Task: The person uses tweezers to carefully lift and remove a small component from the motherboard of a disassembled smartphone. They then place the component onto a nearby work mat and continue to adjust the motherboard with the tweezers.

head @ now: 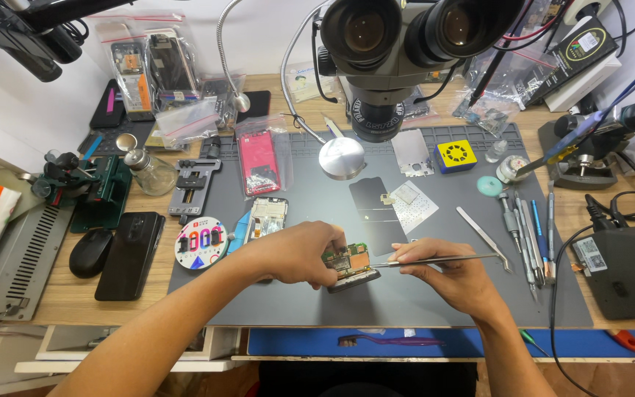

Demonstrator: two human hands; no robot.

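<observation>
Nearest, on the blue strip at the bench's front edge: a purple-handled brush (384, 340).

Centre of the grey work mat (317, 294): a green circuit board (348, 259) seated on a small dark holder (354, 278). The left hand (299, 252) has its fingers curled and pinched on the board's left edge, steadying it. The right hand (446, 268) grips metal tweezers (435, 259) between thumb and fingers; the tweezers lie nearly level, tips touching the board's right side.

Left of the hands, on the mat: a round tray (201, 242) with coloured compartments, and an opened phone frame (266, 218). Off the mat on the wooden bench: a black phone (130, 254) face down, a black mouse (90, 252) just beside it.

Right of the hands: a second pair of tweezers (483, 237), then a row of screwdrivers (527, 228) lying side by side. At the far right edge, a black soldering station (626, 272).

Mid-distance: a dark phone back panel (374, 209), a bagged red phone (259, 160), a glass bottle (148, 170), a yellow square box (456, 156).

Farthest: the stereo microscope (398, 44) overhanging the mat, bagged phone parts (159, 70) against the wall.
</observation>
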